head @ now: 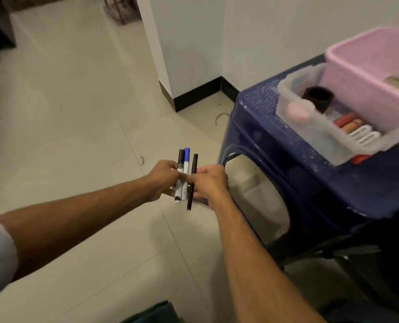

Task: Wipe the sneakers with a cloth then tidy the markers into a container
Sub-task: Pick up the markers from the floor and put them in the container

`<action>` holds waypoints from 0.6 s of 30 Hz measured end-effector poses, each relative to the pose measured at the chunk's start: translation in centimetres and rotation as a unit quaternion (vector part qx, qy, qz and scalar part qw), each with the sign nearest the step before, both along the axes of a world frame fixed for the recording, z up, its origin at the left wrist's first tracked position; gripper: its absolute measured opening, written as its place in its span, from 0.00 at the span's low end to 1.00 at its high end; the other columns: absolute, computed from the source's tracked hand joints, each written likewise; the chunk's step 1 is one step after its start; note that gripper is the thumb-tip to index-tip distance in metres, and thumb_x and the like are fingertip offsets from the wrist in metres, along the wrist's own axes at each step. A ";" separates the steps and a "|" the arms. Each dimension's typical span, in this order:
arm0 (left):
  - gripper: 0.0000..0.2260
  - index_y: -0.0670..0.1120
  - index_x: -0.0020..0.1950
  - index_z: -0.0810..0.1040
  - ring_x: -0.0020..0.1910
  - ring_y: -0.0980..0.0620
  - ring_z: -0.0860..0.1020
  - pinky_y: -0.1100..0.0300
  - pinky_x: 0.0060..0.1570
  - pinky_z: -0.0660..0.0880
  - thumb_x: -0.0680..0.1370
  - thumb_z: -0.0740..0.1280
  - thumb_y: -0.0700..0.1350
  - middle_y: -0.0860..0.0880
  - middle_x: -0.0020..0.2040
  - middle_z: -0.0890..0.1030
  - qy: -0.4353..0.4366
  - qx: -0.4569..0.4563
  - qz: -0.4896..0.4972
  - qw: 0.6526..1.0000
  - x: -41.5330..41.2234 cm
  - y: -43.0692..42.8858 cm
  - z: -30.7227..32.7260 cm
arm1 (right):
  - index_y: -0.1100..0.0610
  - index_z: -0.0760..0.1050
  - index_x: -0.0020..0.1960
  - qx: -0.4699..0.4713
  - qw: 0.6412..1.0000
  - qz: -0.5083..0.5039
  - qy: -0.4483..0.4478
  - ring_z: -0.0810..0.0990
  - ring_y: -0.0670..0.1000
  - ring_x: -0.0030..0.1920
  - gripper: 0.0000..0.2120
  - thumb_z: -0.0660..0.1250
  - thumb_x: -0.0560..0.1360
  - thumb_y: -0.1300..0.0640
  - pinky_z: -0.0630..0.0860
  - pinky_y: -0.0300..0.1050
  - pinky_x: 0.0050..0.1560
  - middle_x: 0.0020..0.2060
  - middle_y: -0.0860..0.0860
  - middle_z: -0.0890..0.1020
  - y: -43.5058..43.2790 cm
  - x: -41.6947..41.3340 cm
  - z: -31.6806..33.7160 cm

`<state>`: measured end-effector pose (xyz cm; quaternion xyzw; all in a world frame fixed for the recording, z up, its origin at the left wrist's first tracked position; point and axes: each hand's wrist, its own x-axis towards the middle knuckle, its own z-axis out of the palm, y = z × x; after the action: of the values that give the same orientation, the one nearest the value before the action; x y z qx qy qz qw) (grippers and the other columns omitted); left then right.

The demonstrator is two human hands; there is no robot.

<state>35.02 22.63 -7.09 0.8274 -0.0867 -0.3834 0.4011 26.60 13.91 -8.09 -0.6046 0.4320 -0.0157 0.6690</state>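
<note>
Blue, black markers (185, 170) between both hands (163, 180) (209, 183)

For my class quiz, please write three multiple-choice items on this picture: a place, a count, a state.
1. The clear container stands: A) on the floor B) on the blue table C) on a shelf
2. Count of markers held: A) one B) six C) three
3. The left hand and right hand: A) grip the markers B) hang idle C) wipe a shoe

Key: 1 B, the blue top lies beneath it. 2 C, three stick up together. 3 A, both hands curl round them.
</note>
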 end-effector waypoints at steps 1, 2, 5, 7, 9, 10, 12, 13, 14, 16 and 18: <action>0.04 0.40 0.49 0.75 0.35 0.45 0.81 0.55 0.30 0.79 0.76 0.67 0.34 0.40 0.40 0.81 -0.003 -0.015 -0.005 1.000 -0.3 -0.3 1.9 | 0.57 0.78 0.37 0.001 1.000 -0.002 -0.016 0.85 0.60 0.42 0.08 0.76 0.68 0.66 0.82 0.60 0.44 0.41 0.62 0.84 -0.4 -0.6 2.1; 0.04 0.40 0.49 0.75 0.37 0.44 0.82 0.53 0.33 0.80 0.76 0.68 0.34 0.39 0.42 0.81 -0.008 -0.028 -0.013 1.000 -0.7 -0.5 3.8 | 0.60 0.77 0.41 0.003 0.999 -0.001 -0.032 0.85 0.61 0.43 0.06 0.73 0.70 0.69 0.82 0.60 0.44 0.44 0.63 0.84 -0.7 -1.3 4.1; 0.05 0.40 0.50 0.75 0.40 0.45 0.82 0.54 0.33 0.80 0.76 0.68 0.36 0.39 0.45 0.81 -0.029 -0.060 -0.038 0.997 -2.7 -1.2 9.6 | 0.58 0.75 0.41 -0.018 0.997 0.002 -0.072 0.85 0.56 0.41 0.09 0.67 0.74 0.71 0.84 0.51 0.37 0.44 0.60 0.84 -1.5 -3.8 9.6; 0.04 0.41 0.50 0.76 0.39 0.46 0.82 0.55 0.32 0.79 0.76 0.68 0.36 0.41 0.44 0.81 -0.049 -0.084 -0.050 0.994 -4.6 -1.6 13.2 | 0.57 0.76 0.42 -0.054 0.995 -0.001 -0.084 0.85 0.54 0.41 0.10 0.66 0.75 0.70 0.84 0.50 0.37 0.44 0.58 0.83 -1.7 -5.7 12.7; 0.03 0.41 0.48 0.76 0.37 0.47 0.82 0.56 0.30 0.79 0.76 0.68 0.35 0.42 0.42 0.81 -0.066 -0.107 -0.064 0.990 -7.0 -2.1 16.3 | 0.59 0.78 0.44 -0.090 0.991 -0.017 -0.098 0.85 0.55 0.42 0.08 0.66 0.75 0.70 0.84 0.53 0.40 0.44 0.59 0.84 -2.0 -7.9 15.5; 0.03 0.41 0.47 0.76 0.37 0.47 0.82 0.57 0.29 0.78 0.76 0.68 0.35 0.42 0.42 0.81 -0.074 -0.117 -0.069 0.988 -8.3 -2.5 17.7 | 0.60 0.78 0.45 -0.110 0.988 -0.027 -0.102 0.85 0.55 0.42 0.07 0.66 0.75 0.70 0.84 0.54 0.40 0.44 0.59 0.84 -2.2 -9.1 16.8; 0.04 0.40 0.49 0.76 0.35 0.47 0.82 0.58 0.28 0.77 0.75 0.69 0.35 0.41 0.42 0.81 -0.084 -0.138 -0.084 0.983 -11.1 -3.5 20.2 | 0.61 0.79 0.48 -0.132 0.984 -0.050 -0.112 0.85 0.56 0.41 0.07 0.65 0.75 0.69 0.84 0.54 0.39 0.44 0.59 0.84 -2.7 -11.9 19.2; 0.05 0.39 0.49 0.77 0.34 0.47 0.82 0.58 0.27 0.77 0.75 0.69 0.35 0.41 0.42 0.82 -0.085 -0.149 -0.094 0.981 -12.7 -4.1 21.2 | 0.62 0.79 0.49 -0.139 0.981 -0.064 -0.116 0.85 0.55 0.40 0.07 0.64 0.75 0.69 0.84 0.54 0.38 0.43 0.59 0.84 -3.1 -13.5 20.3; 0.06 0.39 0.50 0.77 0.34 0.47 0.82 0.58 0.27 0.77 0.74 0.70 0.35 0.41 0.42 0.82 -0.087 -0.160 -0.105 0.978 -14.5 -4.8 22.3 | 0.62 0.79 0.49 -0.148 0.979 -0.081 -0.114 0.85 0.55 0.39 0.07 0.65 0.75 0.69 0.84 0.54 0.36 0.43 0.58 0.84 -3.6 -15.3 21.4; 0.07 0.39 0.50 0.78 0.37 0.46 0.83 0.57 0.32 0.79 0.73 0.71 0.35 0.41 0.43 0.83 -0.090 -0.175 -0.134 0.971 -18.1 -6.2 24.0 | 0.62 0.79 0.51 -0.172 0.972 -0.122 -0.105 0.85 0.57 0.39 0.10 0.66 0.72 0.69 0.83 0.54 0.34 0.43 0.59 0.84 -4.8 -18.8 23.2; 0.07 0.39 0.50 0.78 0.39 0.44 0.83 0.54 0.36 0.80 0.73 0.70 0.34 0.40 0.44 0.83 -0.080 -0.194 -0.169 0.963 -22.2 -7.8 25.3 | 0.62 0.78 0.54 -0.196 0.962 -0.164 -0.091 0.85 0.58 0.39 0.15 0.67 0.68 0.68 0.83 0.55 0.33 0.43 0.59 0.84 -6.0 -23.0 24.9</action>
<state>12.86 14.81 18.22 0.7350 -0.3297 -0.3545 0.4748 3.63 7.90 16.76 -0.6408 0.4514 -0.2644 0.5619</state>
